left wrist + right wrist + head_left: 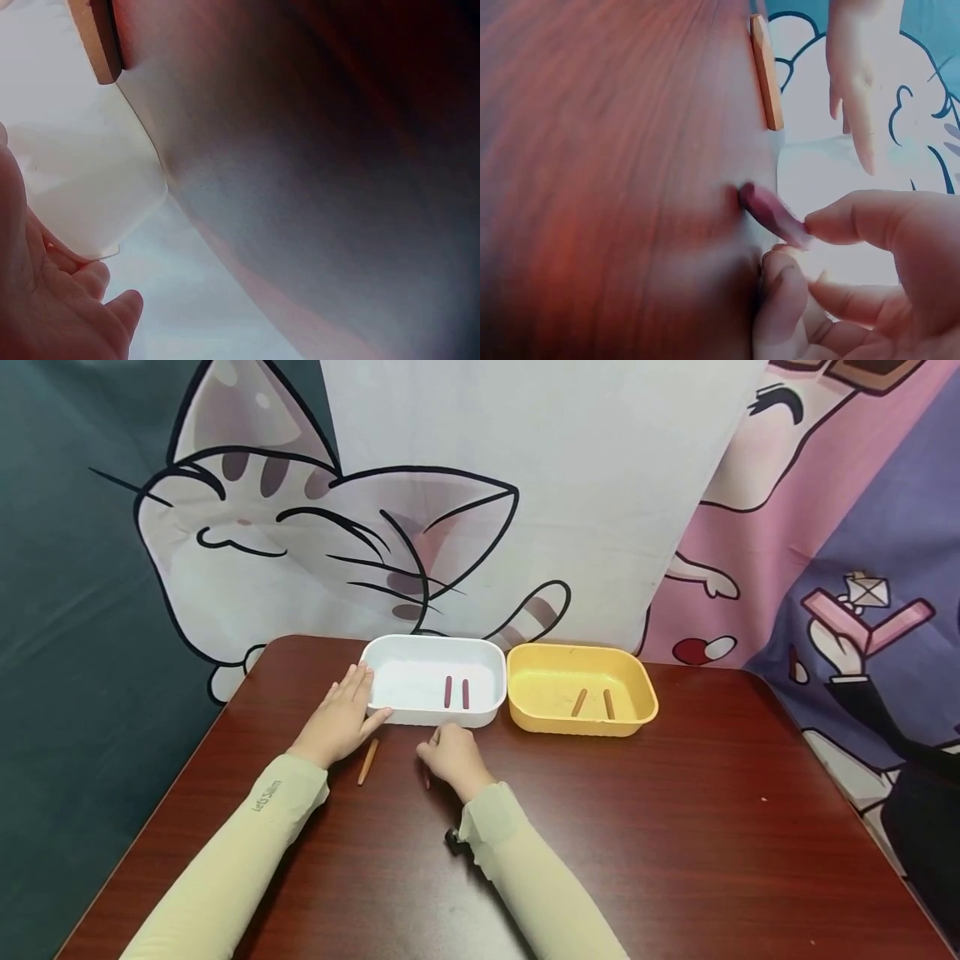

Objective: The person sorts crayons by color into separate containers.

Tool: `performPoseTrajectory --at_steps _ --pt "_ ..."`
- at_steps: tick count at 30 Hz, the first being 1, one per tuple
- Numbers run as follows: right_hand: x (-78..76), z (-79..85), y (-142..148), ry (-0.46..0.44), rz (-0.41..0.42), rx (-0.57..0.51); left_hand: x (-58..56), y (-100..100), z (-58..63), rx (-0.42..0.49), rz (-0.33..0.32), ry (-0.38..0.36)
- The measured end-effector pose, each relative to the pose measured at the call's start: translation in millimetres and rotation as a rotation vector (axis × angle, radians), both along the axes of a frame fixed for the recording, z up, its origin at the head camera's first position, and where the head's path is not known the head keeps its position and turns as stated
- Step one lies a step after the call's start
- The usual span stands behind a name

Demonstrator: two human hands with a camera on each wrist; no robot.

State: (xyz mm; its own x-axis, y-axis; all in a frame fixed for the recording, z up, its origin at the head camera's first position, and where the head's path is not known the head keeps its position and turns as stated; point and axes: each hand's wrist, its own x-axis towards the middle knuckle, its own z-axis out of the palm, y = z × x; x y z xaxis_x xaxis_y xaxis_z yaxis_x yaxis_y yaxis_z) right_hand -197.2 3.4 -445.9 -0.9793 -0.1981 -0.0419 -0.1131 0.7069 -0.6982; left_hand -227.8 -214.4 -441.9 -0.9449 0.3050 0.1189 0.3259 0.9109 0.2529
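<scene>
My right hand point(455, 758) pinches a short dark red stick point(774, 212) between thumb and fingertips, just in front of a white tray point(408, 681). The stick's far end is at the tabletop in the right wrist view. My left hand point(337, 714) rests against the tray's left end, fingers straight and thumb spread toward the front wall. Between the hands lies an orange-brown stick point(367, 762) with flat sides and a tapered end. Two dark red sticks, a left one point(448, 692) and a right one point(466, 693), lie inside the white tray.
A yellow tray point(540, 685) stands against the white tray's right end and holds two orange-brown sticks point(579, 702). Both trays are near the back edge of the dark red-brown table point(675, 843). Behind hangs a cartoon cat cloth point(450, 427). Dark clothing point(922, 827) shows at far right.
</scene>
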Motion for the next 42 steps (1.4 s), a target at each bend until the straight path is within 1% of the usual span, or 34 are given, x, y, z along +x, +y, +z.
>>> performPoseTrajectory --at_steps 3,7,10,13,15,17,20,23,27,33,42 --pt "0.8 -1.4 4 0.009 0.005 -0.084 0.1 0 0.4 0.001 0.002 -0.004" --pt "1.6 -3.8 8 -0.021 -0.010 -0.211 0.3 0 1.3 0.003 0.001 -0.012" --pt "1.6 -5.4 9 -0.075 -0.038 -0.336 0.7 0 1.8 0.005 0.002 -0.014" --pt "1.5 -6.8 9 -0.146 -0.049 -0.508 0.8 1 1.9 0.005 0.002 -0.012" --pt "1.5 -7.8 9 -0.206 -0.039 -0.644 0.8 1 2.0 0.006 0.001 -0.012" --pt "1.5 -8.9 9 -0.260 -0.022 -0.755 0.7 1 2.1 0.006 0.002 -0.015" --pt "1.1 -10.7 10 -0.315 0.006 -0.866 0.8 2 3.1 0.009 0.002 -0.016" --pt "1.0 -10.6 12 -0.332 0.027 -0.904 1.1 2 4.1 0.010 0.000 -0.017" --pt "0.6 -7.0 15 -0.338 0.062 -0.921 1.3 3 4.8 0.015 -0.001 -0.002" --pt "-3.3 4.1 21 -0.334 0.112 -0.924 2.6 2 4.9 0.023 0.002 0.010" --pt "-15.8 21.6 28 -0.263 0.098 -0.936 2.4 1 3.0 0.019 0.005 0.007"
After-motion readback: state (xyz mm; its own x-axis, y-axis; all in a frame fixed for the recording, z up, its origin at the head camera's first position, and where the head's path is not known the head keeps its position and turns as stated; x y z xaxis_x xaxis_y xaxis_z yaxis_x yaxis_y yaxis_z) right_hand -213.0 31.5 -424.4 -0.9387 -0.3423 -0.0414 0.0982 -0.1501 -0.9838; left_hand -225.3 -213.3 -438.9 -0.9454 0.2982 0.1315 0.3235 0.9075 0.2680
